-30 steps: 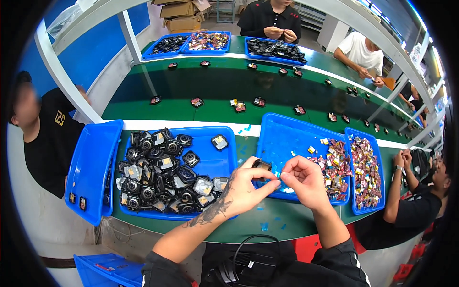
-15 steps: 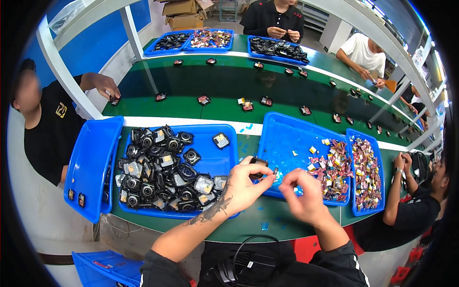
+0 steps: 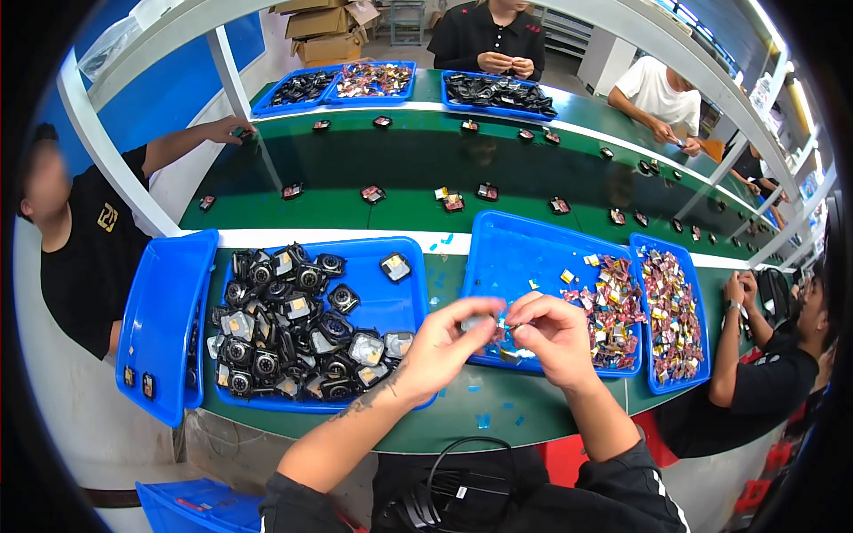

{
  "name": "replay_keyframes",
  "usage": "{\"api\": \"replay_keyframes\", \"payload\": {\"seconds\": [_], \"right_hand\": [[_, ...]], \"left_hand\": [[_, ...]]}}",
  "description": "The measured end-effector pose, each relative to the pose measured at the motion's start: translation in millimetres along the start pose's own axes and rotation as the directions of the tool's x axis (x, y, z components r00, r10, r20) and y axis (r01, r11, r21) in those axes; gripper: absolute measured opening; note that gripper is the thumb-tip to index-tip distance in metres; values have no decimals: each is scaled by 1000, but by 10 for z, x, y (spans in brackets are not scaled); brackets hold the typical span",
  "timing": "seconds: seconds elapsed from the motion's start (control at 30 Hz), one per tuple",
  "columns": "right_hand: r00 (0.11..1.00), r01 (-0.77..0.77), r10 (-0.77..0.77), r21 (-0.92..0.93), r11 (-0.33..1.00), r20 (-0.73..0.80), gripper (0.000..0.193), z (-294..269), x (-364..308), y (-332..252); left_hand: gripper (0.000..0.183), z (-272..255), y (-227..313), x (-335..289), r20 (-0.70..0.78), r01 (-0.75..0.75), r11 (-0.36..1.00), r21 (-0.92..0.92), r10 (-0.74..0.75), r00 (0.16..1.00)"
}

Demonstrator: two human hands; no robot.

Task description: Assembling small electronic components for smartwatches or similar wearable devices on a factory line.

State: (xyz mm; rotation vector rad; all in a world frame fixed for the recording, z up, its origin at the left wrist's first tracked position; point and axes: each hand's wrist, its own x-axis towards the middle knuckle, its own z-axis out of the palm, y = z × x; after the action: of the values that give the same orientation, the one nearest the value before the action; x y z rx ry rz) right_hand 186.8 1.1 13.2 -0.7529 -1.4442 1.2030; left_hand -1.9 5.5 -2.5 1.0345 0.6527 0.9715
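While the left hand (image 3: 444, 345) clasps a blurred part (image 3: 474, 322) above the middle blue tray (image 3: 511, 253), the right hand (image 3: 555, 338) curls (hold unclear).

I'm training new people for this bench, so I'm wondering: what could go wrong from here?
The left hand and right hand are close together over the middle blue tray; whatever they hold is blurred, but it could slip. Loose blue scraps on the green table might get mixed in with the small parts. Black casings are heaped in the tray to the left, so top ones may slide.
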Motion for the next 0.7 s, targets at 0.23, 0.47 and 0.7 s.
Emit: {"api": "replay_keyframes", "payload": {"seconds": [0.23,0.47,0.7], "right_hand": [[997,-74,67,-561,825,-32,12,190,-49,-293],[978,-56,-83,-629,775,-189,13,362,29,-182],[971,-6,-151,-650,760,-185,9,348,46,-228]], "left_hand": [[42,-27,-138,64,-239,-237,971,-18,226,944],[39,95,-66,-34,-123,-106,982,-153,88,989],[41,136,-98,-43,-70,-166,980,-112,158,985]]}}
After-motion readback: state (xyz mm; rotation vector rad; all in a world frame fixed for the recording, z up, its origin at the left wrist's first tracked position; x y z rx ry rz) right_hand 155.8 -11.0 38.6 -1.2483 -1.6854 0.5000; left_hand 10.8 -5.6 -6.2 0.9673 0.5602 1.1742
